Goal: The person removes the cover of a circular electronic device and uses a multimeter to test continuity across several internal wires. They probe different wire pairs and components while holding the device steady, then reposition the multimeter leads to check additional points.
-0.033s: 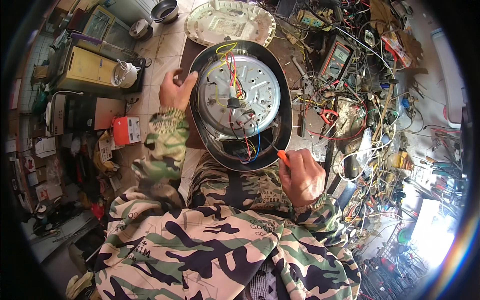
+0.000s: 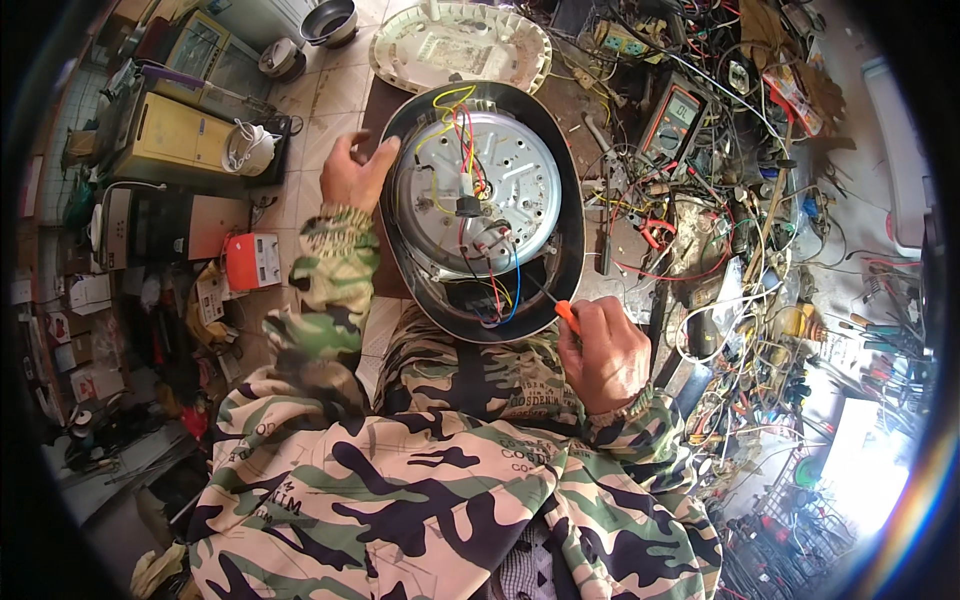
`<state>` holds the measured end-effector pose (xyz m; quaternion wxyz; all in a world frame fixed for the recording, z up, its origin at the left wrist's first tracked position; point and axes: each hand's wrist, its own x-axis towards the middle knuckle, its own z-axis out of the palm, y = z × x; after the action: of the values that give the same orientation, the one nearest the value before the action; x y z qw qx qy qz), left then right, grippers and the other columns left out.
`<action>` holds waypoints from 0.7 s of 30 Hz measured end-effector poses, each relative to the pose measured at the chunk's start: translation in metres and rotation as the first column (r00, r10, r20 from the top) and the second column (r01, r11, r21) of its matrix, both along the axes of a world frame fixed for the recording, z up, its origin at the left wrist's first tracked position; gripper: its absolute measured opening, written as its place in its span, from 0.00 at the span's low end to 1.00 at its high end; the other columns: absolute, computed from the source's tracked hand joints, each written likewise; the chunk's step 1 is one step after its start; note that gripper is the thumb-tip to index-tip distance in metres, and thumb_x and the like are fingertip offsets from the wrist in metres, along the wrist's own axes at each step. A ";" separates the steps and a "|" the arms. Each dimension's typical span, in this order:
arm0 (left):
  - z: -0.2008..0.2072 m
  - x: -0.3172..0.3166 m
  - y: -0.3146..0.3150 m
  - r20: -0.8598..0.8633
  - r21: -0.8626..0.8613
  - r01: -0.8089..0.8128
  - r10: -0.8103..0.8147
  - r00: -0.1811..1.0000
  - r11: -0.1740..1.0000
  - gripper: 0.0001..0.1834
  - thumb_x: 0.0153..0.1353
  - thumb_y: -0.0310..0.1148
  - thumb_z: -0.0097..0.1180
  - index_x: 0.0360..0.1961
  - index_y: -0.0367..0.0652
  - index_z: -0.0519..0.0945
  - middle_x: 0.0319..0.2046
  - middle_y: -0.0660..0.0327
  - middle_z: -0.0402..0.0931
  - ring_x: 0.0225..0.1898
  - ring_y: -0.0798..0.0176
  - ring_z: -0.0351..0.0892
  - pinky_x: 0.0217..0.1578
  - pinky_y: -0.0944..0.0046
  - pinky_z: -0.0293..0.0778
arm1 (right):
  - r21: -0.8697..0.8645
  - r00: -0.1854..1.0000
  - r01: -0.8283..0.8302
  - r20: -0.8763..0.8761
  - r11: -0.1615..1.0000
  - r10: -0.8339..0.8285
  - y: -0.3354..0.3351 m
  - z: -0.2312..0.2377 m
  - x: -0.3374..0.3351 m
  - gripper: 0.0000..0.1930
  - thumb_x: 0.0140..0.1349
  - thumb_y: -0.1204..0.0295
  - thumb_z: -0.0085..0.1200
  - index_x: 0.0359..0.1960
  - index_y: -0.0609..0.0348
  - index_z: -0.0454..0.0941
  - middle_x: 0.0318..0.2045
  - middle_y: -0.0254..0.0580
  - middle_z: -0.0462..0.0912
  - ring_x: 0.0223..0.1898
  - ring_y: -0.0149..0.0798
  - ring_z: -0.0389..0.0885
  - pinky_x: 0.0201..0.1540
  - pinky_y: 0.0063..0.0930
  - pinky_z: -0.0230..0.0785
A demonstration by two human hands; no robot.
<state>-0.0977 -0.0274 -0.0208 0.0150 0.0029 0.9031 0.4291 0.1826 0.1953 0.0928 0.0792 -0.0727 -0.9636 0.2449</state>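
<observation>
An oval dark appliance housing (image 2: pixel 570 210), open side up, stands before me. Inside is a round silvery metal base (image 2: pixel 530 180) with red, yellow and black wires (image 2: pixel 466 150) running to a black connector at its middle. A blue wire (image 2: pixel 518 290) loops in the near end. My right hand (image 2: pixel 610 355) is closed around the orange handle of a screwdriver (image 2: pixel 565 314), whose thin shaft reaches over the housing's near right rim. My left hand (image 2: pixel 355 172) is at the left rim, thumb against or very near the edge, fingers loosely bent and apart, holding nothing.
Beyond the housing lies a dirty cream-coloured oval cover (image 2: pixel 460 50). To the right, a multimeter (image 2: pixel 672 122) sits among tangled cables and red-handled pliers (image 2: pixel 655 235). At left on the floor are a red box (image 2: pixel 252 260) and a yellow-fronted appliance (image 2: pixel 170 135).
My left hand has shifted slightly to the right, closer to the housing's rim. My right hand, the screwdriver and the housing look unmoved.
</observation>
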 end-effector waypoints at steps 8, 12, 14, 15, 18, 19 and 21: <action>-0.031 -0.037 0.018 -0.051 0.106 0.219 -0.215 0.975 0.970 0.19 0.58 0.44 0.64 0.45 0.43 0.83 0.39 0.54 0.85 0.42 0.56 0.84 0.46 0.58 0.77 | 0.401 0.999 -0.015 0.037 0.916 0.001 -0.006 -0.004 -0.001 0.11 0.57 0.60 0.63 0.27 0.52 0.77 0.24 0.39 0.74 0.22 0.49 0.78 0.21 0.43 0.65; -0.025 -0.030 0.052 -0.073 0.060 0.184 -0.179 0.981 0.981 0.13 0.60 0.37 0.59 0.44 0.47 0.85 0.37 0.48 0.84 0.41 0.44 0.83 0.42 0.51 0.78 | 0.303 0.922 0.016 0.365 0.953 -0.131 -0.008 0.015 -0.016 0.14 0.55 0.57 0.62 0.23 0.54 0.80 0.20 0.48 0.81 0.24 0.55 0.80 0.28 0.48 0.69; -0.022 -0.027 0.024 -0.090 0.059 0.121 -0.115 0.989 0.991 0.13 0.61 0.38 0.59 0.44 0.47 0.85 0.37 0.49 0.84 0.41 0.44 0.84 0.41 0.51 0.78 | 0.266 0.887 -0.148 0.461 0.952 0.009 0.002 0.021 -0.027 0.15 0.58 0.56 0.59 0.24 0.55 0.81 0.20 0.49 0.81 0.23 0.55 0.82 0.27 0.50 0.71; -0.023 -0.024 0.011 -0.111 0.075 0.047 -0.039 0.993 0.996 0.10 0.59 0.36 0.61 0.41 0.50 0.86 0.33 0.48 0.83 0.39 0.42 0.83 0.39 0.47 0.78 | 0.259 0.866 -0.225 0.494 0.939 0.071 0.002 0.022 -0.035 0.16 0.59 0.56 0.58 0.24 0.55 0.81 0.20 0.49 0.82 0.23 0.54 0.83 0.26 0.50 0.73; -0.022 -0.025 0.024 -0.060 0.110 0.093 -0.087 0.994 0.990 0.11 0.59 0.38 0.60 0.42 0.52 0.86 0.34 0.49 0.83 0.41 0.43 0.83 0.41 0.47 0.78 | 0.276 0.745 -0.314 0.664 0.908 0.056 0.000 0.025 -0.036 0.16 0.61 0.56 0.55 0.29 0.56 0.83 0.24 0.52 0.84 0.27 0.55 0.85 0.31 0.51 0.75; -0.025 -0.025 0.023 -0.055 0.109 0.087 -0.081 0.995 0.990 0.11 0.59 0.38 0.60 0.43 0.52 0.86 0.35 0.49 0.83 0.41 0.43 0.82 0.42 0.47 0.78 | 0.266 0.710 -0.325 0.703 0.908 0.048 -0.001 0.026 -0.039 0.17 0.62 0.55 0.54 0.30 0.57 0.82 0.24 0.53 0.84 0.28 0.56 0.85 0.32 0.52 0.76; -0.029 -0.024 0.019 -0.040 0.091 0.059 -0.056 0.998 0.994 0.12 0.59 0.39 0.60 0.43 0.53 0.86 0.36 0.49 0.83 0.42 0.43 0.82 0.43 0.47 0.78 | 0.245 0.633 -0.345 0.773 0.906 0.032 -0.004 0.026 -0.049 0.17 0.63 0.55 0.52 0.33 0.57 0.82 0.26 0.56 0.84 0.30 0.57 0.85 0.33 0.53 0.76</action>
<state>-0.1217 -0.0087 -0.0495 0.0105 0.0377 0.8821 0.4694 0.1335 0.1913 0.1186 -0.3422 -0.0482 -0.9383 0.0129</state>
